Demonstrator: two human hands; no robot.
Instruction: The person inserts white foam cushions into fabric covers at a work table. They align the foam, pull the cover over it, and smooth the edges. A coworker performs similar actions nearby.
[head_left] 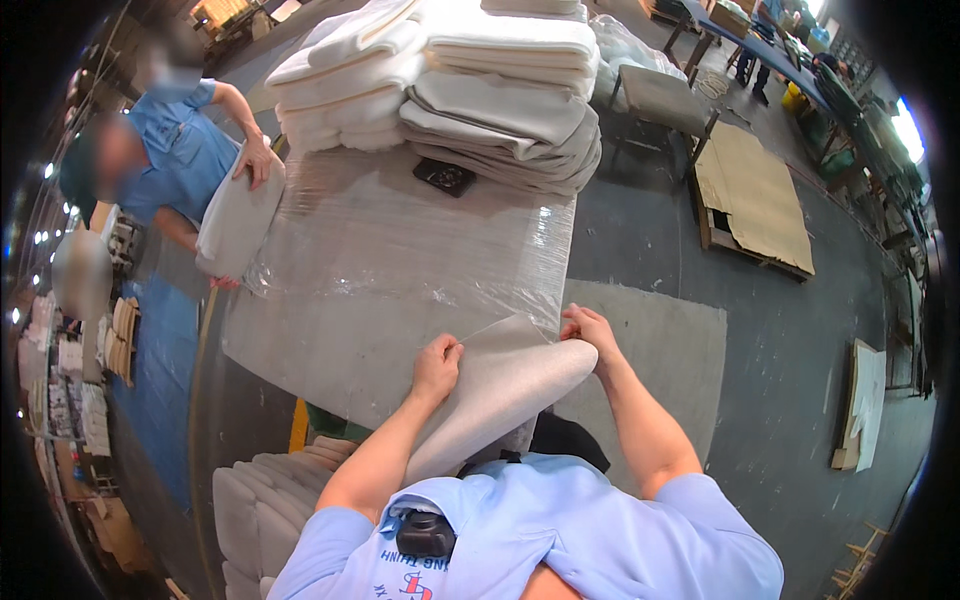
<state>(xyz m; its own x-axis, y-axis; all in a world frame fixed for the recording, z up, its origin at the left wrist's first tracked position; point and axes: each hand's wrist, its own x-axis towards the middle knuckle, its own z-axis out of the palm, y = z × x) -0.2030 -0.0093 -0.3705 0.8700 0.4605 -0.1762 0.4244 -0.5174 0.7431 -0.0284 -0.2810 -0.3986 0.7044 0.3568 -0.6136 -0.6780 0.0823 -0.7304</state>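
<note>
A light grey-beige cloth piece is held up in front of my body, over the near edge of the wrapped table. At its left edge my left hand pinches the fabric between thumb and fingers. My right hand is closed on its right edge, with the fingertips partly turned away. Between my hands one corner of the cloth points away from me, and its right side bulges in a rounded fold below my right hand. The lower part runs down against my blue shirt.
Plastic film covers the table. Across its far side stand stacks of white cloth and grey cloth, beside a black phone. A co-worker at left holds folded cloth. More grey pieces are piled at lower left; a chair stands beyond.
</note>
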